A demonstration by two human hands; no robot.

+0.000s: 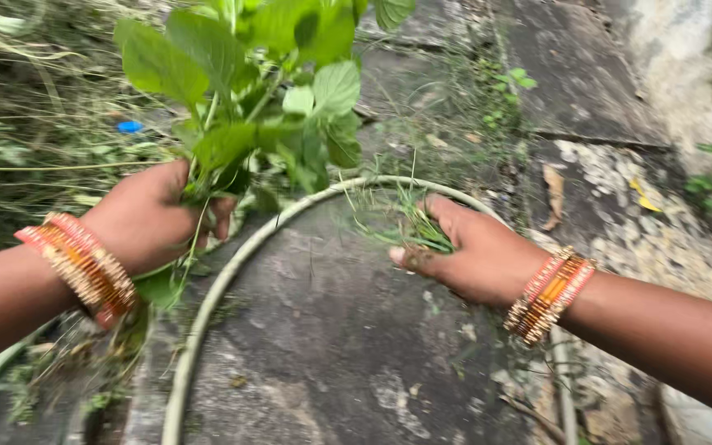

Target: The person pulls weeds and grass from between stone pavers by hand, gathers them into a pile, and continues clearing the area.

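Note:
My left hand (152, 221) is closed around the stems of a leafy green plant (261, 91) whose broad leaves rise above it. My right hand (467, 255) grips a small tuft of thin grass blades (409, 222) just over a stone slab. Both wrists carry stacks of orange and gold bangles (84, 264). A pale green hose (208, 313) curves in an arc between and beneath the two hands.
Grey cracked stone slabs (331, 346) cover the ground ahead. Tangled dry grass and weeds (35, 115) lie at the left, with a small blue scrap (129, 126) among them. A dry brown leaf (552, 194) rests on the right slab, near a pale wall (686, 58).

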